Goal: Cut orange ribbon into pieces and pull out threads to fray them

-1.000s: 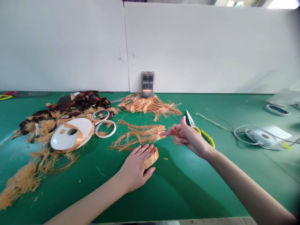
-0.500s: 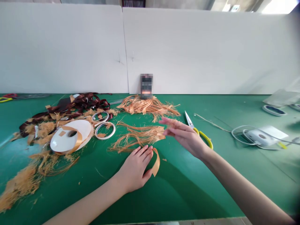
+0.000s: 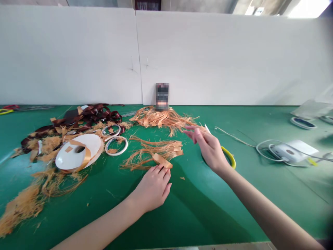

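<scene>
Low over the green table, my left hand point(image 3: 155, 187) has its fingers bent and closed at a short piece of tan ribbon point(image 3: 161, 160). The ribbon juts out beyond the fingertips, which are partly hidden. Just past it lie frayed ribbon strips point(image 3: 148, 151), their threads pointing left. My right hand point(image 3: 209, 147) hovers to the right with fingers apart and nothing visible in them. Beneath and behind that hand are scissors with yellow handles point(image 3: 230, 157); their blades are mostly covered, with only the tip showing.
A heap of frayed orange strips point(image 3: 161, 118) lies before a small dark upright object point(image 3: 162, 97) at the white panel. Left are a ribbon spool point(image 3: 65, 158), white rings point(image 3: 116, 146), dark brown ribbon point(image 3: 70, 119) and loose fibres point(image 3: 23, 205). A white device with a cable point(image 3: 293, 151) sits right.
The ribbon at my left hand has flipped from the right of the fingers to beyond them, and those fingers have curled. My right hand has shifted right, over the scissors.
</scene>
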### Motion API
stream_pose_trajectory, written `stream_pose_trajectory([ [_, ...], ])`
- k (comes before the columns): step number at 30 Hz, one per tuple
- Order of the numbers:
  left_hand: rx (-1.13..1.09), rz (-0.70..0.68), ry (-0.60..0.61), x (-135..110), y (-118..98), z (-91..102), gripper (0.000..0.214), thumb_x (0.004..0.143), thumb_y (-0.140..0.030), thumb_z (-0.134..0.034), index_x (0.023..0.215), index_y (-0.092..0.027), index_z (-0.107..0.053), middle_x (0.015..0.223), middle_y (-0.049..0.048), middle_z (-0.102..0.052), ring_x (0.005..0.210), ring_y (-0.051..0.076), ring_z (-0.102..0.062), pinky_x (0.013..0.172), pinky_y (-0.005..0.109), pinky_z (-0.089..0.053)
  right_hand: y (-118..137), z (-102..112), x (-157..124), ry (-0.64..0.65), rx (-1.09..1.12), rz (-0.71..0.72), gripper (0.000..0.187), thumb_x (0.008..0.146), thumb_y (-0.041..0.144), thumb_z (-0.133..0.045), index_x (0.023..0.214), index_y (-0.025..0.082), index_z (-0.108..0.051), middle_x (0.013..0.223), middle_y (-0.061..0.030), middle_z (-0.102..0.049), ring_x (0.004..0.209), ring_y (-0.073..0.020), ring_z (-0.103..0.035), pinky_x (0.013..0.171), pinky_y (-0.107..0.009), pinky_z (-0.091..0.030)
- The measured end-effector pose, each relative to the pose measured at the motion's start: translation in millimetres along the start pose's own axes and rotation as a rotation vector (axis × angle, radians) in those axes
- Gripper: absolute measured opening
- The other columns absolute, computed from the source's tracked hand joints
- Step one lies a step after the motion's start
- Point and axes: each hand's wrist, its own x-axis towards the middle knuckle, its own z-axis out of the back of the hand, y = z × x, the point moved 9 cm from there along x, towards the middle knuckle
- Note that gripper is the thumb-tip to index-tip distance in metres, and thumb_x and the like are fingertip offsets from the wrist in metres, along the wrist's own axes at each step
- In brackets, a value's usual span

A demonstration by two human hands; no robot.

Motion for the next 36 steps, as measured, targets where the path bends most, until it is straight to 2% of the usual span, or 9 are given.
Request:
stream_pose_trajectory([
  [3,0.03,-0.012,-0.048,4,-1,1.4,0.032,0.094,-0.025,-0.04,0.112,-0.009,-0.06,0.108,0.0133,-0.071,0.101,0.026,-0.065,0.084,0.039,-0.049,-24,-15,-1,0.128,0.452,-0.355,0.054,0.091,0.061,-0.033,0.066,0.021,-0.057,0.114,-0.0076,-0.066,0.087,-0.0207,-0.068,0.085,-0.037,-0.052],
  [6,-0.016,0.033,-0.145,11,2,5.4,0.02,0.092,-0.021,-0.048,0.098,-0.01,-0.063,0.092,0.0115,-0.073,0.09,0.025,-0.068,0.073,0.035,-0.05,-33,-29,-11,0.258,0.621,-0.604,0.066,0.091,0.065,-0.022,0.072,0.018,-0.064,0.108,-0.0099,-0.069,0.068,-0.0162,-0.065,0.072,-0.031,-0.053],
  [13,-0.225,0.304,-0.216,21,34,5.2,0.016,0.09,-0.012,-0.048,0.078,-0.018,-0.058,0.057,0.0002,-0.063,0.055,0.016,-0.062,0.055,0.025,-0.043,-20,-53,-33,0.481,0.704,-0.782,0.077,0.09,0.068,-0.019,0.082,0.014,-0.073,0.081,-0.0097,-0.068,0.057,-0.0137,-0.051,0.057,-0.025,-0.044],
  [16,-0.395,0.355,-0.199,25,44,7.4,0.015,0.087,-0.013,-0.054,0.073,-0.019,-0.052,0.06,-0.0029,-0.064,0.053,0.011,-0.061,0.052,0.02,-0.043,-14,-56,-31,0.497,0.693,-0.757,0.074,0.091,0.066,-0.021,0.079,0.015,-0.073,0.078,-0.0072,-0.065,0.053,-0.0112,-0.044,0.055,-0.024,-0.041],
  [22,-1.281,0.509,-0.065,39,49,-6.5,0.013,0.079,-0.019,-0.059,0.091,-0.019,-0.062,0.073,0.0004,-0.065,0.054,0.011,-0.058,0.048,0.021,-0.043,-5,-59,-16,0.462,0.696,-0.674,0.062,0.092,0.06,-0.029,0.075,0.016,-0.069,0.085,-0.004,-0.062,0.052,-0.0089,-0.041,0.058,-0.026,-0.039],
  [25,-1.351,0.53,-0.084,43,53,-5.2,0.027,0.079,-0.018,-0.055,0.103,-0.021,-0.067,0.07,0.0007,-0.065,0.053,0.011,-0.054,0.047,0.021,-0.04,-2,-54,-7,0.409,0.625,-0.582,0.041,0.09,0.047,-0.042,0.077,0.017,-0.067,0.08,-0.0021,-0.059,0.053,-0.0092,-0.04,0.058,-0.027,-0.037],
  [28,-1.412,0.643,-0.133,37,66,-7.7,0.028,0.077,-0.018,-0.056,0.1,-0.021,-0.072,0.069,0.0013,-0.067,0.057,0.012,-0.055,0.053,0.023,-0.043,3,-43,2,0.368,0.342,-0.408,0.016,0.077,0.023,-0.051,0.078,0.016,-0.065,0.068,0.0008,-0.052,0.054,-0.0097,-0.037,0.056,-0.027,-0.031],
  [33,-1.416,0.694,-0.306,26,89,5.2,0.025,0.074,-0.028,-0.07,0.098,-0.024,-0.074,0.111,0.0043,-0.071,0.097,0.02,-0.062,0.087,0.032,-0.046,6,-49,4,0.496,-0.278,-0.147,0.026,0.065,0.012,-0.052,0.089,0.019,-0.062,0.059,0.0058,-0.038,0.054,-0.0109,-0.036,0.051,-0.025,-0.028],
  [36,-1.49,0.688,-0.423,23,98,9.9,0.032,0.072,-0.031,-0.074,0.103,-0.023,-0.072,0.113,0.0053,-0.07,0.106,0.021,-0.061,0.094,0.033,-0.045,11,-52,7,0.455,-0.478,-0.003,0.021,0.067,0.013,-0.059,0.087,0.019,-0.062,0.06,0.0059,-0.041,0.054,-0.0103,-0.036,0.053,-0.025,-0.03],
])
